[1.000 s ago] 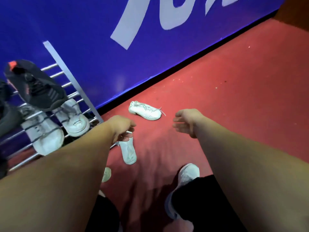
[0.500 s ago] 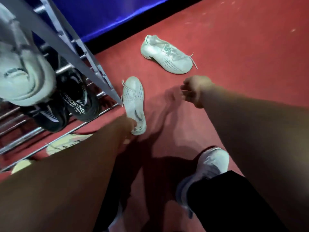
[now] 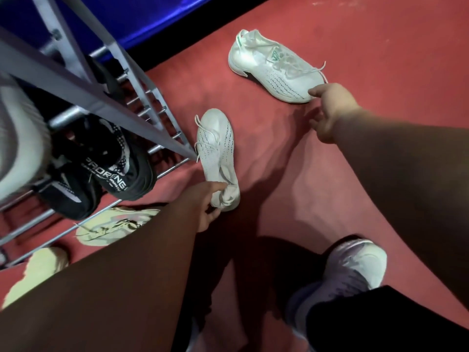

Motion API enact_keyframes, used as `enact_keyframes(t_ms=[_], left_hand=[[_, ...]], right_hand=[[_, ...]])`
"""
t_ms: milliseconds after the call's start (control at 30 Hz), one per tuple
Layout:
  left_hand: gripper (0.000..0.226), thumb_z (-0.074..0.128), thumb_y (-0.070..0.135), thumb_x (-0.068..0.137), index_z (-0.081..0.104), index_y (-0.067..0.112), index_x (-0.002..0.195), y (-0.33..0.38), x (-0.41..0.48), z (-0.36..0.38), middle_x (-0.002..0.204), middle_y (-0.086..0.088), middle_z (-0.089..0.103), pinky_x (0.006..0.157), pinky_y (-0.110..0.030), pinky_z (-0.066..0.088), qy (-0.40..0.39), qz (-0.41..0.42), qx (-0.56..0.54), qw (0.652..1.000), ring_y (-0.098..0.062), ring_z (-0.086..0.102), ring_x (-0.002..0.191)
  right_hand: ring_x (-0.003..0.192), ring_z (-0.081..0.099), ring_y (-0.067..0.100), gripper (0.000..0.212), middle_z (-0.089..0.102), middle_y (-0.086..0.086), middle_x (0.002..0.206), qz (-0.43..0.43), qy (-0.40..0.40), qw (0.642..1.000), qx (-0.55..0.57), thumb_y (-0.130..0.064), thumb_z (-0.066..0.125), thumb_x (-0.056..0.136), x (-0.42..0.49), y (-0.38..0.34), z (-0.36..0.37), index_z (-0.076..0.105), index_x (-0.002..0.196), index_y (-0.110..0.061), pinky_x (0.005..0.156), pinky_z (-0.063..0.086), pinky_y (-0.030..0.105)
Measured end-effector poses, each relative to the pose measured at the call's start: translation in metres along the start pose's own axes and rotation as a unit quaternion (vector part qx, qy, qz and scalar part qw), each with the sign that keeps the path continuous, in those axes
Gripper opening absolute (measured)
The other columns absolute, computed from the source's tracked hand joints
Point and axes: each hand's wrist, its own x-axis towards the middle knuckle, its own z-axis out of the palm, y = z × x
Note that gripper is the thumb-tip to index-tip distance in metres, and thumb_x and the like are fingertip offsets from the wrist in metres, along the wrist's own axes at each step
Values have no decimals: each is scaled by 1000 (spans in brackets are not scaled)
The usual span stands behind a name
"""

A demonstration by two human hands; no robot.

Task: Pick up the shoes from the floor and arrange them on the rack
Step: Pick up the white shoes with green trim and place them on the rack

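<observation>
Left hand point(image 3: 203, 207) grips the near white shoe's point(image 3: 218, 151) heel; right hand point(image 3: 330, 110) open.

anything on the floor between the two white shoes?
Nothing: bare red floor separates the near white shoe from the far white shoe, seen in the head view.

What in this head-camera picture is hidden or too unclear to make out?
- Left hand: its fingers wrap the near white shoe at the heel; the grip's far side is hidden.
- Pale yellow shoes: partly covered by the left forearm, blurred.
- Rack: upper shelves cut off by the frame's left edge.
- Black shoe: lettering partly unreadable.
</observation>
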Motion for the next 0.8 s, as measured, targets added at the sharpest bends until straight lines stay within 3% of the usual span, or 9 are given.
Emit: enact_keyframes(t_ms=[133,233,333,433,533,567,633,700,800], left_hand=[[41,78,34,77,69,26,117,1,3,4,100,8,70,65,-24,40,-14,-10,12,1000,-10,57,88],[39,77,38,80,69,26,117,5,-1,4,98,9,72,65,-24,38,-22,-15,14,1000,-9,57,84],[36,75,38,82,69,26,116,5,-1,1,107,8,74,80,-29,45,-44,-20,8,999,-12,62,94],[30,74,33,85,68,24,113,5,0,1,107,4,74,97,-38,44,-54,-15,-9,998,-16,65,102],[21,72,30,88,67,21,107,6,-1,1,93,0,75,101,-39,47,-57,-12,-28,998,-17,68,93],[18,71,30,89,67,20,104,6,-1,1,88,0,75,103,-39,47,-56,-12,-28,998,-17,68,89],[15,70,30,90,65,20,100,6,-2,2,84,0,73,103,-39,48,-46,-14,-26,998,-16,67,83],[15,70,31,90,64,20,100,7,-3,2,86,0,71,101,-37,50,-38,-13,-23,999,-15,65,82],[21,72,33,89,64,20,104,7,-3,1,94,0,70,91,-34,53,-37,-9,-10,999,-15,65,84]], right_hand=[[109,65,14,58,67,-6,123,8,-32,999,6,-35,71,68,17,3,-3,66,124,-26,104,45,33],[87,65,13,32,67,-9,104,19,-40,999,18,-34,69,78,16,0,1,69,108,-25,92,47,28],[70,52,14,9,57,-5,92,32,-56,997,35,-33,65,87,11,-3,7,63,90,-24,84,46,26],[76,56,8,13,63,-9,98,35,-66,995,58,-34,62,92,14,-5,11,65,98,-22,75,44,20],[95,56,6,30,61,-10,115,34,-58,995,77,-38,64,88,20,-7,12,65,114,-23,108,34,29],[99,57,7,29,63,-10,117,31,-52,994,89,-37,64,87,21,-7,12,65,111,-22,109,33,30],[84,61,7,15,67,-11,94,25,-43,990,129,-32,62,88,22,-6,11,66,95,-19,91,42,26],[60,57,11,12,57,-6,68,17,-32,984,176,-25,61,90,22,-6,9,65,85,-15,66,44,21],[73,71,18,22,68,4,84,-10,-30,974,225,-19,62,89,25,-7,10,66,105,-5,80,58,25]])
